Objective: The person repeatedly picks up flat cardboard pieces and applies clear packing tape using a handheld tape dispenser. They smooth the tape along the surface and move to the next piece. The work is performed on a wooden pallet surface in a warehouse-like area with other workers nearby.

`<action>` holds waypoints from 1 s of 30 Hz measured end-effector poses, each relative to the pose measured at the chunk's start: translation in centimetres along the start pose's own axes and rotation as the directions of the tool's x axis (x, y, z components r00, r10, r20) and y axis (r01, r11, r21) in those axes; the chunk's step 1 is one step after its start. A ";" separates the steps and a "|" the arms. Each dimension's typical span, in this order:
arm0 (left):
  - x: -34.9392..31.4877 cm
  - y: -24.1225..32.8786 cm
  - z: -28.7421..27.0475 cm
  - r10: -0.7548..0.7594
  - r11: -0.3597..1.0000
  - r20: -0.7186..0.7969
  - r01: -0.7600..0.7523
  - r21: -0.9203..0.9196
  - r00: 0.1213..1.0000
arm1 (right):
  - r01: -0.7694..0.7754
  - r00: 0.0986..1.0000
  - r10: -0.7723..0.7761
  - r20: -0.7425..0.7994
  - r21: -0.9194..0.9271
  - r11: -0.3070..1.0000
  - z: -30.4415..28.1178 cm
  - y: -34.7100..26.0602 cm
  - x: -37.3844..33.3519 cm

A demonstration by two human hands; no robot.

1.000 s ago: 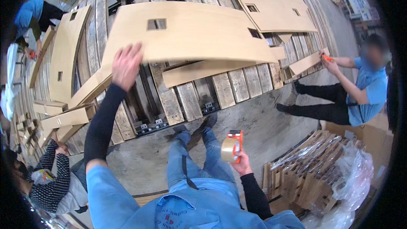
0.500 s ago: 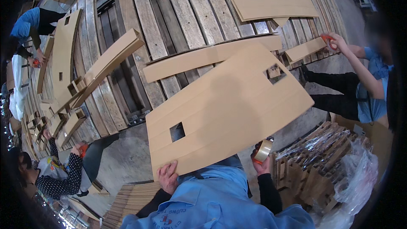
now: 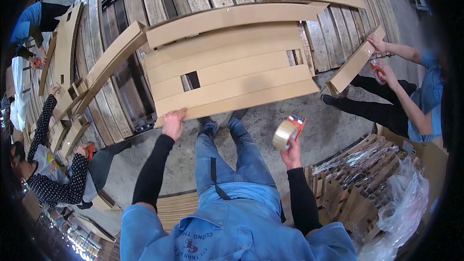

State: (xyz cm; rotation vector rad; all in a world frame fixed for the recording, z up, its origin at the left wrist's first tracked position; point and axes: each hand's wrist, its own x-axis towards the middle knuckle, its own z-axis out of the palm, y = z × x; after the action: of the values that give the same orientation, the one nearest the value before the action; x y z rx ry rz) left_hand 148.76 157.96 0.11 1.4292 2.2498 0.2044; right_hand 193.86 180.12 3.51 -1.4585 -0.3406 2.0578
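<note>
A wide cardboard sheet (image 3: 251,76) with two rectangular cut-outs rests on the wooden slats in front of me. My left hand (image 3: 173,123) is closed on its near left edge, the thumb hidden under the board. Off the sheet's near right side, my right hand (image 3: 291,155) grips a red tape dispenser (image 3: 298,122) carrying a roll of clear-tan tape (image 3: 284,135). A long folded cardboard strip (image 3: 227,19) runs along the sheet's far edge. Another narrow cardboard piece (image 3: 108,65) slants across the slats to the left.
To the right a co-worker (image 3: 425,92) holds a cardboard strip (image 3: 355,63) and a red tape dispenser. Two other people work at the left. Stacked cardboard (image 3: 350,198) with plastic film (image 3: 403,203) stands right of me; flat cardboard (image 3: 176,212) is stacked by my left side.
The sheet has gone forward, from tilted near my body down onto the slats. My left hand has reached out with it. My right hand has lifted the tape dispenser forward.
</note>
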 end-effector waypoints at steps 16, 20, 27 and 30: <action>11.3 -7.5 -2.8 0.098 0.632 0.718 0.514 -0.580 0.689 | 0.618 0.780 -0.228 0.583 -0.664 0.420 16.0 0.4 13.5; 13.0 -2.1 -4.7 0.005 0.843 0.333 0.175 -0.508 0.943 | 0.654 0.756 -0.254 0.604 -0.673 0.347 16.3 0.1 13.7; 24.6 4.4 -2.8 -0.087 0.970 0.103 0.061 0.236 0.991 | 0.627 0.778 -0.217 0.590 -0.703 0.335 17.6 0.2 14.1; 25.6 4.1 -4.5 -0.143 0.984 0.009 0.143 -0.103 0.990 | 0.622 0.782 -0.245 0.573 -0.688 0.374 16.9 1.1 14.6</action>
State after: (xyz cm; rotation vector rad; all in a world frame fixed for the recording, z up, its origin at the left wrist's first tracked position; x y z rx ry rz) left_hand 141.07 183.07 -2.19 1.2095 2.2937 0.2682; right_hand 174.68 189.99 -2.10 -1.1576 -1.9689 1.6839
